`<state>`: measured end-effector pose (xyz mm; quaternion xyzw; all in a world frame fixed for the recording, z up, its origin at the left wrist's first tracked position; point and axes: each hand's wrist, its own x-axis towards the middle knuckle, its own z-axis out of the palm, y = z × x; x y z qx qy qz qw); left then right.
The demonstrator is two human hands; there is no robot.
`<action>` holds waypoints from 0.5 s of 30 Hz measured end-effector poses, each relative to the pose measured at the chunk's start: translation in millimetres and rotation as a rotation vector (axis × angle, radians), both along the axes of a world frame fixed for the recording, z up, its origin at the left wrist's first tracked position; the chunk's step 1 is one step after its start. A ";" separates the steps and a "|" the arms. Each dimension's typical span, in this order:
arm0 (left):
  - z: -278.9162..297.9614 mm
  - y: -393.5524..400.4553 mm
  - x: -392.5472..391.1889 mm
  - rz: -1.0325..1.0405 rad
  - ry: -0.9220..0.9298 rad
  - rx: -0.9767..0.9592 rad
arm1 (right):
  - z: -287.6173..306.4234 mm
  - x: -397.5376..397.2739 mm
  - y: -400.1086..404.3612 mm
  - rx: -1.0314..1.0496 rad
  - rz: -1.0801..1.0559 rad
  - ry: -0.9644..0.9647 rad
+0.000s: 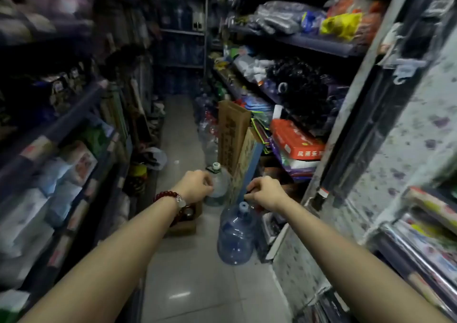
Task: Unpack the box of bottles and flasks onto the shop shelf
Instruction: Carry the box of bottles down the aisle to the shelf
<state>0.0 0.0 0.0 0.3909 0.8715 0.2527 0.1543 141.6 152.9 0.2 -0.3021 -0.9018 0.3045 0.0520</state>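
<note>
A narrow aisle is being flanked by shop shelves: the left shelf (74,114) is being filled with packets, the right shelf (319,43) with bagged goods. The tiled floor (197,285) is being crowded along its right edge by a blue water jug (236,236), a clear jug (218,184) farther along, and tall cardboard boxes (232,134). A small open box (184,223) of dark bottles is being kept on the floor below the left wrist. Both arms are being held out. The left hand (196,185), with a red bead bracelet (165,196), is being held with fingers curled around nothing visible. The right hand (265,191) is likewise being held curled; a grip cannot be told.
</note>
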 end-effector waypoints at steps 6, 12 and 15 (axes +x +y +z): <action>-46.0 23.6 -82.1 0.176 -0.085 -0.033 | -39.8 -106.7 34.7 -0.043 0.172 -0.071; -73.1 56.0 -160.8 0.313 -0.129 -0.013 | -74.6 -207.2 79.2 -0.113 0.275 -0.116; -88.8 61.2 -198.2 0.370 -0.182 0.019 | -93.4 -248.7 95.3 -0.221 0.249 -0.123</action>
